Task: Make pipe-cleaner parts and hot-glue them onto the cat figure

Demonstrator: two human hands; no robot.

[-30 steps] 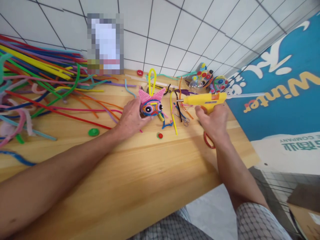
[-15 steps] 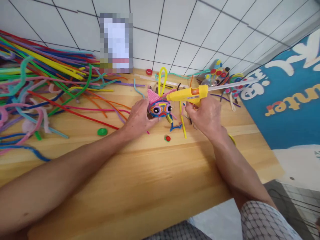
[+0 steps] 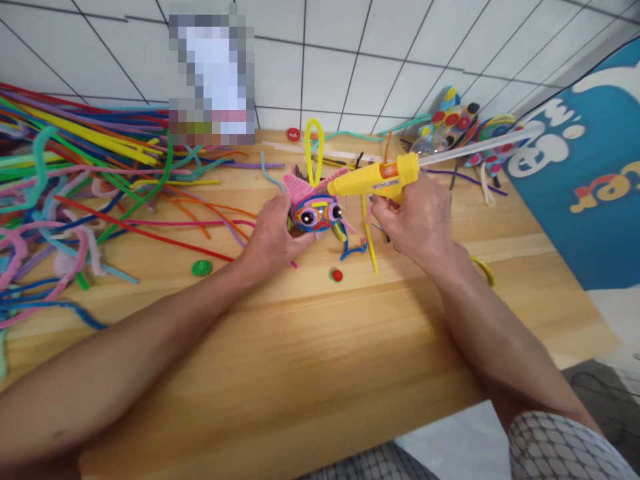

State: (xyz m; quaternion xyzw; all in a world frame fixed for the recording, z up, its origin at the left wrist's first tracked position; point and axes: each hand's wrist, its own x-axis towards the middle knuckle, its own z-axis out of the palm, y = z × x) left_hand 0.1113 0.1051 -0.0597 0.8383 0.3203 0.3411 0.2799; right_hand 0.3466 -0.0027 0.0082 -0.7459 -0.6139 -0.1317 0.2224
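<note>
My left hand [image 3: 273, 233] is closed around the left side of a pipe-cleaner figure [image 3: 320, 215] with big googly eyes and pink pointed ears. A yellow pipe-cleaner loop [image 3: 315, 150] stands up from the figure's top. In my right hand [image 3: 423, 217] is a yellow glue gun [image 3: 375, 179], with a long clear glue stick [image 3: 480, 145] sticking out of its back end. The gun's nozzle points left, close to the figure's right ear; whether it touches cannot be made out. A bent blue pipe cleaner [image 3: 353, 250] and a yellow strip [image 3: 371, 240] lie between my hands.
Many coloured pipe cleaners [image 3: 100, 147] cover the left side of the wooden table [image 3: 280, 373]. A green cap [image 3: 202, 268] and a small red piece [image 3: 337, 275] lie nearer me. Decorated figures [image 3: 450, 127] stand at the back right beside a blue sign [image 3: 595, 167]. A tiled wall rises behind.
The camera view has shifted and turned slightly. Both hands keep their hold, and the glue gun's nozzle stays near the figure's top right.
</note>
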